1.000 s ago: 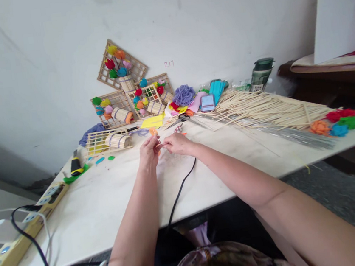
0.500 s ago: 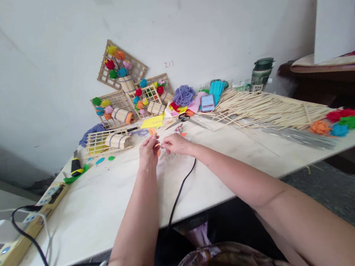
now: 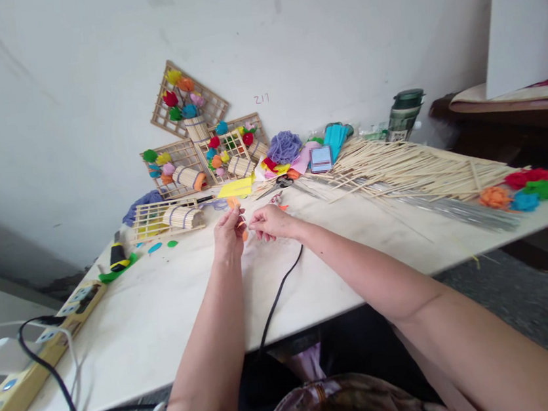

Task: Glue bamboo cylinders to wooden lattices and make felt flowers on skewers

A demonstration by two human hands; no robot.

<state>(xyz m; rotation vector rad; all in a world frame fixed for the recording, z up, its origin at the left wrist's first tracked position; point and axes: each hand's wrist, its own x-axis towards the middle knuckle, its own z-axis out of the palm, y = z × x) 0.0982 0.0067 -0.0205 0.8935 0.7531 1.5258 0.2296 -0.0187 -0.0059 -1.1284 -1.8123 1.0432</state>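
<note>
My left hand (image 3: 229,232) is closed on a piece of orange crepe paper (image 3: 233,202), which sticks up past the thumb and fingertips. Close beside it, my right hand (image 3: 272,222) has thumb and forefinger pinched together, the other fingers curled loosely below. Whatever is in that pinch is too small to make out. Another bit of orange paper (image 3: 245,235) shows between the hands. Just beyond the right hand lies a small red-and-white patterned item (image 3: 276,198), partly hidden.
Bamboo-stick lattices with paper flowers (image 3: 187,96) lean on the wall. Scissors (image 3: 285,183), purple yarn (image 3: 284,147) and a heap of thin sticks (image 3: 398,165) lie behind. A black cable (image 3: 282,277) crosses the table's front; a power strip (image 3: 75,310) and utility knife (image 3: 118,253) are left.
The orange paper in my left hand has tilted slightly left. My right hand's lower fingers have loosened and hang a little lower. The arms have barely moved.
</note>
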